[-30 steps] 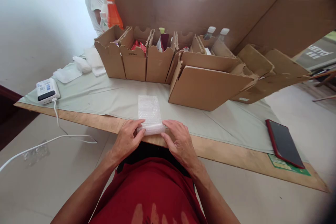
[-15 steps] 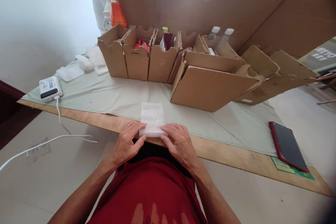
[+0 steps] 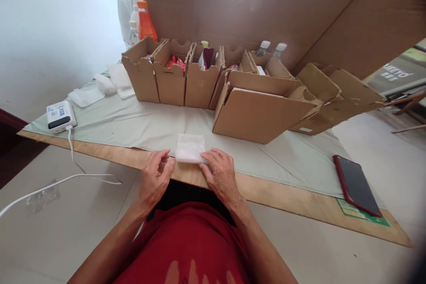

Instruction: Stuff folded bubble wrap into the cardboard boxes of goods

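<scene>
A piece of clear bubble wrap (image 3: 189, 145), rolled or folded along its near side, lies at the front edge of the cloth-covered table. What is inside it, if anything, cannot be made out. My right hand (image 3: 220, 174) pinches its near right corner between thumb and fingers. Just left of the wrap, my left hand (image 3: 155, 176) is held off it, with curved fingers and the thumb apart and nothing between them.
Several cardboard bins (image 3: 169, 86) line the back, and a wider box (image 3: 256, 115) juts forward. A power bank (image 3: 61, 116) with a white cable sits left. Crumpled white wrap (image 3: 85, 96) lies behind it. A red-cased phone (image 3: 357, 185) rests near the right edge.
The near side of the bubble wrap has been turned over away from me, leaving a shorter piece. My left hand has let go and drawn back left; my right hand stays at its corner.
</scene>
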`<move>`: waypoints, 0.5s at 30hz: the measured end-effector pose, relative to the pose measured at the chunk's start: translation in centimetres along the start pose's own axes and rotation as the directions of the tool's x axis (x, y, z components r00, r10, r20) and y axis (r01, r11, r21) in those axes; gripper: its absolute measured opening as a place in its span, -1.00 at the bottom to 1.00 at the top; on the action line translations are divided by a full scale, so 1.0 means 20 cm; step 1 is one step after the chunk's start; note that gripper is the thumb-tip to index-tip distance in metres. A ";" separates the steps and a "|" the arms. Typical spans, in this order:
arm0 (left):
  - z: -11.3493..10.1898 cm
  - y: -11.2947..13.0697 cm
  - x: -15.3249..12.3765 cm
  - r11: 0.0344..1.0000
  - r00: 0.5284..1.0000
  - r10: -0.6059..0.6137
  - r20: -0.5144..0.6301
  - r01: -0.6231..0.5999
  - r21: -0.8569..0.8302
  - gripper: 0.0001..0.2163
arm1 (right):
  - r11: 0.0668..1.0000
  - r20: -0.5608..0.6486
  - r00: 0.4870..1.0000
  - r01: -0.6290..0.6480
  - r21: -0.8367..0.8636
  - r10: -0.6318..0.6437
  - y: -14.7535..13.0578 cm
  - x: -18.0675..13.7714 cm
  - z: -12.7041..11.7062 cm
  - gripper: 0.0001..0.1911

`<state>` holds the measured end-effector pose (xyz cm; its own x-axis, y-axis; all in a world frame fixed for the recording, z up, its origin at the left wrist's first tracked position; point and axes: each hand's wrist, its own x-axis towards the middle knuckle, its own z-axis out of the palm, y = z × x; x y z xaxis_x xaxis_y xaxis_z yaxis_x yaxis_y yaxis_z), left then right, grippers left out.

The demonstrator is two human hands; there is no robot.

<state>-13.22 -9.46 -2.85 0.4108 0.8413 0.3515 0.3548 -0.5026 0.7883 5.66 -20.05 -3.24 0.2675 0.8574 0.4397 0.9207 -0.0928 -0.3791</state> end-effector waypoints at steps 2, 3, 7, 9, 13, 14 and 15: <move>-0.04 0.03 -0.08 0.952 0.976 -0.207 0.062 0.216 -0.216 -0.71 | 0.997 -0.039 0.998 -0.048 0.058 0.050 0.00 -0.01 -0.01 -0.78; -0.06 0.04 -0.10 0.876 0.941 -0.312 0.133 0.339 -0.342 -0.69 | 0.994 -0.051 0.996 -0.064 0.091 0.069 0.00 -0.02 -0.03 -0.79; -0.05 0.12 -0.13 0.447 0.777 -0.402 0.484 0.628 -0.638 -0.53 | 0.981 -0.037 0.997 -0.058 0.187 0.066 -0.06 -0.07 -0.12 -0.83; -0.02 0.16 -0.12 0.290 0.751 -0.306 0.585 0.659 -0.694 -0.50 | 0.977 0.002 0.999 -0.038 0.209 0.038 -0.10 -0.09 -0.17 -0.86; 0.05 0.20 -0.12 0.100 0.753 -0.240 0.613 0.647 -0.756 -0.60 | 0.949 0.108 0.993 -0.073 0.308 0.042 -0.14 -0.11 -0.24 -0.91; 0.06 0.20 -0.12 0.077 0.752 -0.247 0.611 0.644 -0.761 -0.62 | 0.932 0.131 0.990 -0.104 0.347 0.062 -0.14 -0.12 -0.25 -0.91; 0.07 0.20 -0.13 0.066 0.753 -0.252 0.608 0.640 -0.766 -0.63 | 0.910 0.146 0.985 -0.144 0.390 0.094 -0.14 -0.13 -0.25 -0.90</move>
<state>-11.60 -13.93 -1.32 0.7303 0.6393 -0.2407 -0.3572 0.6577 0.6632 3.83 -24.45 0.73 0.3086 0.9094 0.2789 0.6880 -0.0109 -0.7256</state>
